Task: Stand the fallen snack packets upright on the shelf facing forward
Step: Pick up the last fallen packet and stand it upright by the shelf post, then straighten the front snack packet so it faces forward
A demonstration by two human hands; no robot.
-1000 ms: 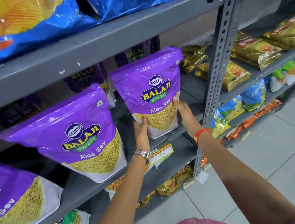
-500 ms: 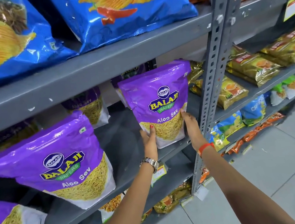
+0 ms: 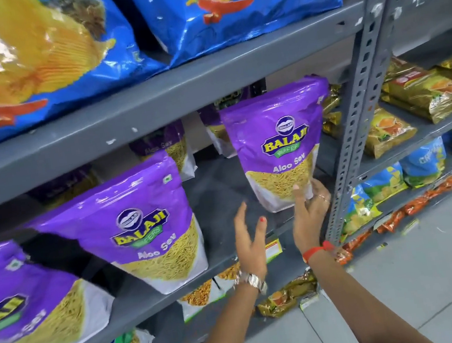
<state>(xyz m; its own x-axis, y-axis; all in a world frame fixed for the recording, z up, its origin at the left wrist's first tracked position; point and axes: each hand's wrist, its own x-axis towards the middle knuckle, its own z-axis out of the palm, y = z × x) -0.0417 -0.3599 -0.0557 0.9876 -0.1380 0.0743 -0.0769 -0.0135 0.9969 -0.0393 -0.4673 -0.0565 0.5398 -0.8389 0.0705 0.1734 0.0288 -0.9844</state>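
Note:
A purple Aloo Sev packet (image 3: 282,146) stands upright on the grey middle shelf (image 3: 222,198), label facing forward, close to the upright post. My right hand (image 3: 309,212) touches its lower right corner with fingers curled round the edge. My left hand (image 3: 251,243) hovers open just left of the packet, off it, fingers spread. A second purple packet (image 3: 145,226) stands upright to the left, and a third (image 3: 28,303) shows at the far left edge. More purple packets (image 3: 169,147) sit at the back of the shelf.
A perforated grey post (image 3: 356,112) rises just right of my right hand. Big blue chip bags (image 3: 224,3) fill the shelf above. Gold and yellow packets (image 3: 423,97) lie on the neighbouring rack; other snack packets (image 3: 288,296) sit on lower shelves. Tiled floor (image 3: 436,272) lies at lower right.
My left hand has come off the packet's lower left side and drawn back, open. My right hand stays at the lower right corner. The view has shifted upward.

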